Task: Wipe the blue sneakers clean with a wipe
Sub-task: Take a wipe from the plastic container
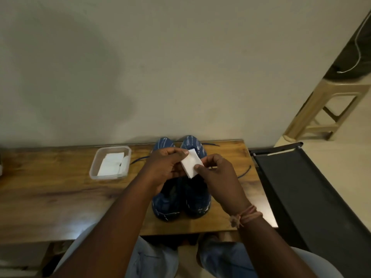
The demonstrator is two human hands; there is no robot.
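Container (94,169): clear plastic, on the wooden table (50,189), left of sneakers, holds white wipes.
Left hand (163,167): pinches the wipe (190,164).
Wipe: folded, held above the sneakers (180,201).
Right hand (218,177): pinches the wipe's right edge.
Sneakers: side by side on the table.

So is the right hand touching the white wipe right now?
Touching. The head view shows the right hand pinching the folded wipe, thumb pressed on its near corner, above the sneakers.
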